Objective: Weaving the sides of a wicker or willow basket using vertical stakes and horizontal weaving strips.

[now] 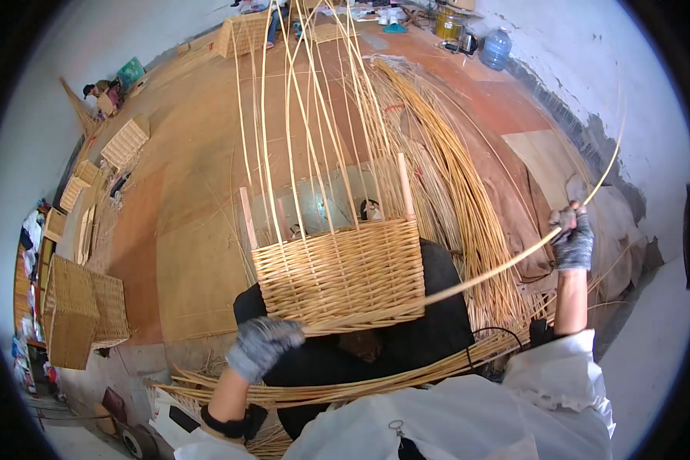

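A half-woven rectangular wicker basket rests on a dark padded surface in front of me, with tall pale rods rising from it and a wooden post at each side. My left hand, in a grey glove, is closed at the basket's lower left edge on one end of a long cane. My right hand, also gloved, grips that cane out to the right; the cane curves upward beyond it.
Long bundled canes lie right of the basket, more along my front. Finished baskets stand at the left. A person crouches at the back left, another at the back. A water bottle stands by the right wall.
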A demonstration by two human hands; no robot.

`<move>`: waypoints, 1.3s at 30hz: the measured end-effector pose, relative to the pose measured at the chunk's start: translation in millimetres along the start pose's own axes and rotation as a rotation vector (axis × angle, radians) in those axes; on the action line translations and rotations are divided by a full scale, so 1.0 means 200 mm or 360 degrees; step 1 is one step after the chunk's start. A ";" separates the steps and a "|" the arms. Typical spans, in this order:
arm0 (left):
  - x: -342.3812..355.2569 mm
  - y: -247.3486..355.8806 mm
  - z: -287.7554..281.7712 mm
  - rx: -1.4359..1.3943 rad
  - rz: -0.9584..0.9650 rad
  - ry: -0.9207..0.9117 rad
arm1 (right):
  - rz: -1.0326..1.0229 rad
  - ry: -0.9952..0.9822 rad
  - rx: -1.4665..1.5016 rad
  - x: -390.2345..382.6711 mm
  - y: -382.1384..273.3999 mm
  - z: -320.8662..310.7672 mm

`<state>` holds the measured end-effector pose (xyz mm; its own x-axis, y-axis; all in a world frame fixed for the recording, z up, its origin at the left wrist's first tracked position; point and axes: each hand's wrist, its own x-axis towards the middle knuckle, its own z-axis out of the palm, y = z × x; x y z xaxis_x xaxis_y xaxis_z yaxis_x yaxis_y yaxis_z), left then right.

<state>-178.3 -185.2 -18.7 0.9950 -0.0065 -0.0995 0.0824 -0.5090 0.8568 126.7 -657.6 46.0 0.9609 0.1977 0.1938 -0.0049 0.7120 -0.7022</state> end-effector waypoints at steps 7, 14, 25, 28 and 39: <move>0.60 0.00 0.26 0.0755 0.0767 0.0375 | 0.0824 -0.0465 -0.0589 -0.13 0.83 0.30; 0.80 -0.08 0.18 0.1327 -0.0208 0.0777 | 0.0773 0.0003 -0.0494 0.10 1.00 0.38; 1.10 -0.09 0.31 0.0834 -0.0334 0.0840 | 0.1287 -0.0259 -0.0492 0.25 1.14 0.32; 1.25 0.02 0.21 0.0848 -0.0909 0.0073 | 0.1252 -0.0285 -0.0564 0.24 1.11 0.35; 1.11 0.10 0.28 0.0427 -0.0933 0.0170 | 0.0471 -0.0647 -0.1779 0.56 0.95 0.61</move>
<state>42.1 -245.3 -51.7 0.7907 0.4157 -0.4494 0.6098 -0.5994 0.5184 200.0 -417.1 18.2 0.8058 0.5920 -0.0140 0.2241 -0.3267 -0.9182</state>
